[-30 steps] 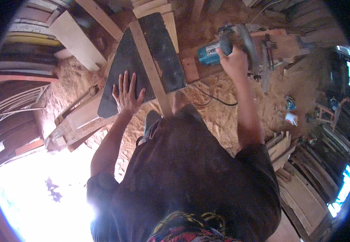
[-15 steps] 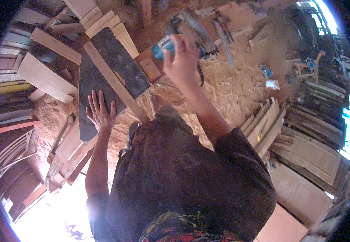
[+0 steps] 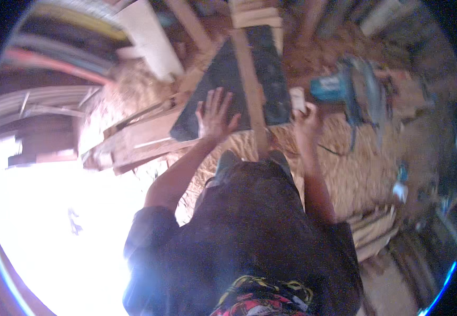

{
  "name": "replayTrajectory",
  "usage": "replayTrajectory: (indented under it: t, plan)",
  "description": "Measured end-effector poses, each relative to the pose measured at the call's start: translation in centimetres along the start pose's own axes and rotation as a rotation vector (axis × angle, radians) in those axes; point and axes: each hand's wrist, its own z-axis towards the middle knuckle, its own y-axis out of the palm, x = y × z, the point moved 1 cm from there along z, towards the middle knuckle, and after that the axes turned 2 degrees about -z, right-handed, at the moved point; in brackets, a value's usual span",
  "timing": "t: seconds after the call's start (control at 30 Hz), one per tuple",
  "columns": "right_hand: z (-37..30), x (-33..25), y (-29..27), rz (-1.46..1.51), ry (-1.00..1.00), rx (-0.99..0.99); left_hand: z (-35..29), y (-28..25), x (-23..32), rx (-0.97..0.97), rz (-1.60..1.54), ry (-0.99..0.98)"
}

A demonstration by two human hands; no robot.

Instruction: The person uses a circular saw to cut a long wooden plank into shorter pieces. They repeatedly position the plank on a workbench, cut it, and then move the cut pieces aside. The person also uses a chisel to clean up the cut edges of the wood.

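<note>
While the left hand (image 3: 217,117) lies flat with fingers spread wide on the left part of the dark panel (image 3: 226,68), the right hand (image 3: 307,125) has its grip closed on a small pale block (image 3: 297,98), held between thumb and fingers. The block projects from the far side of that grip, near the panel's right edge. A narrow wooden strip (image 3: 248,79) runs lengthwise over the panel, between the two hands, its near end reaching the person's legs. The circular saw (image 3: 347,89), teal-bodied, is located right of and beyond the right hand, apart from it; a dark cable (image 3: 336,151) curves nearer. Sawdust (image 3: 344,181) covers the floor. A pale plank (image 3: 152,45) lies far left; stacked boards (image 3: 373,229) are near right. Blur obscures finer detail.
</note>
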Motion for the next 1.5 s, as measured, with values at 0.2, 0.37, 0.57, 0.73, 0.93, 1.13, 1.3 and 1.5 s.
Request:
replayTrajectory:
  t: [0.2,0.37,0.57,0.73,0.93,1.13,1.3,1.5]
  plan:
    - [0.4,3.6,0.6,-0.309,-0.112,-0.096,0.0,-0.1,0.5,-0.008,-0.106,-0.020]
    - [4.9,1.7,-3.1,-0.357,-0.016,-0.473,-0.1,0.3,0.7,-0.018,-0.139,-0.082]
    - [6.8,-7.9,-4.6,0.622,0.193,-0.003,0.0,0.0,0.8,0.007,-0.135,-0.064]
    - [2.1,-2.3,-2.5,0.065,0.062,-0.325,0.1,0.1,0.7,0.008,-0.119,-0.061]
    - [-6.2,1.9,5.7,0.097,0.345,-0.782,0.3,0.1,0.8,0.053,-0.087,-0.037]
    - [-7.5,-3.5,2.9,0.371,0.440,-0.587,0.0,-0.9,-2.0,0.169,-0.663,-0.029]
    - [-7.0,-7.2,-6.8,0.281,0.338,-0.249,-2.3,-2.1,-7.1,0.263,-0.483,-0.112]
    - [-5.0,-7.9,-21.1,0.323,0.089,0.387,-4.5,0.1,-6.4,-0.013,-0.101,-0.007]
